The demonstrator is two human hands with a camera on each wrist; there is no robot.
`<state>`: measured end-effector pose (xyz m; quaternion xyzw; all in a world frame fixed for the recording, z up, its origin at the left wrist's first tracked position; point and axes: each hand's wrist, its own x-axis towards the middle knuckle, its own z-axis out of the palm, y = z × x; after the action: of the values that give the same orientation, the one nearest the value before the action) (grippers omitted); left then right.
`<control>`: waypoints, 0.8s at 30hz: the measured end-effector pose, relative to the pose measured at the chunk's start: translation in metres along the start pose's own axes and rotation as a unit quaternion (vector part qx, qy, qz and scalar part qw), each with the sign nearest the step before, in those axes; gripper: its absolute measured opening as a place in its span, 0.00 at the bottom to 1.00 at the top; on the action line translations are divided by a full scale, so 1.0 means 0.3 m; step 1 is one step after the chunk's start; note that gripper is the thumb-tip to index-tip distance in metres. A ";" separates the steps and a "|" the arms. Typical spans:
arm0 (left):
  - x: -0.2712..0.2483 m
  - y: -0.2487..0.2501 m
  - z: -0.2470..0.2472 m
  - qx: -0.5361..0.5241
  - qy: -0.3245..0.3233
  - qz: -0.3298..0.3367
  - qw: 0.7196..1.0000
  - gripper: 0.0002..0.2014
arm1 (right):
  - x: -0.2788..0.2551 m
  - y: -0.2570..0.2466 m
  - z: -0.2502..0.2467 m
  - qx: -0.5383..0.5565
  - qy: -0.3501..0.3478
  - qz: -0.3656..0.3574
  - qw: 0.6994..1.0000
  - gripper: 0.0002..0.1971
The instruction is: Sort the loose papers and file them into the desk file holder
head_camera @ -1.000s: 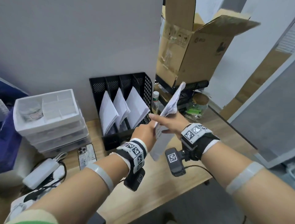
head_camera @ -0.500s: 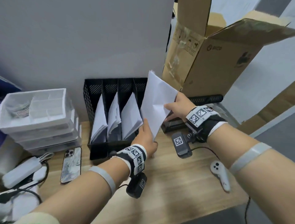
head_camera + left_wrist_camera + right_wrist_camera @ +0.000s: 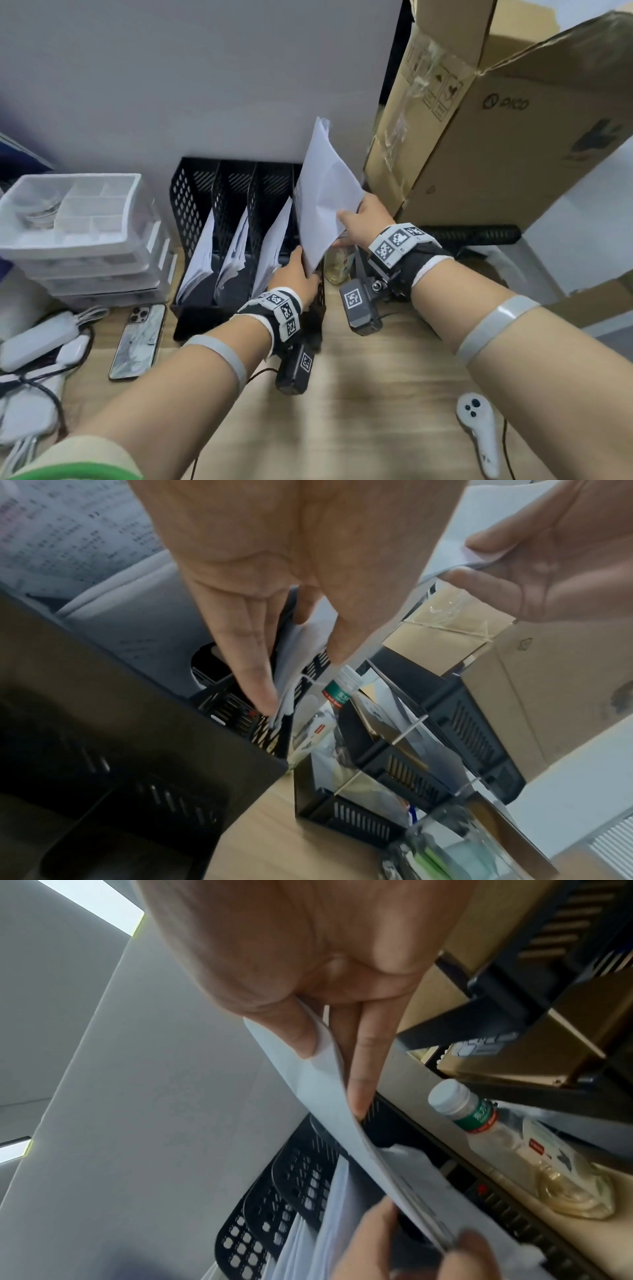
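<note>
Head view shows both hands at frame centre feeding papers into the holder's empty rightmost slot, right hand pinching the sheaf's edge to steer, left hand pinching its lower corner to guide it down.

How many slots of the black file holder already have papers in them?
3: the left slot, the second and the third each hold papers. The fourth, rightmost slot is hidden behind the sheets in both hands.
</note>
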<state>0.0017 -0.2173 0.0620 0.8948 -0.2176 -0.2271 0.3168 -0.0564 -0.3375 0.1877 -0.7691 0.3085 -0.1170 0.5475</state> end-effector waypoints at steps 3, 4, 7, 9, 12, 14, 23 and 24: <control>0.029 0.015 -0.005 -0.009 0.017 0.000 1.000 0.32 | 0.032 0.055 0.061 0.010 -0.012 0.023 1.000 0.17; 0.033 0.017 -0.006 -0.008 0.015 -0.002 1.000 0.32 | 0.043 0.076 0.080 0.022 -0.008 0.034 0.999 0.17; 0.042 0.004 0.009 0.009 0.006 -0.008 1.000 0.31 | 0.039 0.116 0.110 -0.043 -0.047 0.071 0.996 0.13; 0.042 -0.014 0.027 0.013 -0.003 -0.010 1.000 0.29 | 0.050 0.157 0.122 -0.118 -0.090 0.087 0.985 0.12; 0.041 -0.034 0.051 0.005 -0.018 -0.022 1.000 0.25 | 0.079 0.209 0.134 -0.144 -0.070 0.061 0.985 0.06; 0.044 -0.033 0.057 0.006 -0.043 -0.019 0.999 0.19 | 0.081 0.221 0.141 -0.176 -0.083 0.029 0.980 0.07; 0.018 -0.099 -0.046 -0.014 -0.024 -0.020 0.999 0.18 | 0.005 0.198 0.169 -0.178 -0.136 -0.030 0.974 0.15; 0.006 -0.114 -0.068 -0.034 -0.025 -0.023 0.999 0.20 | -0.010 0.191 0.164 -0.167 -0.122 -0.016 0.978 0.14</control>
<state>0.0227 -0.1846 0.0531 0.8824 -0.1967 -0.2639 0.3362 -0.0531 -0.3100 0.1175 -0.8631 0.2422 0.0216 0.4426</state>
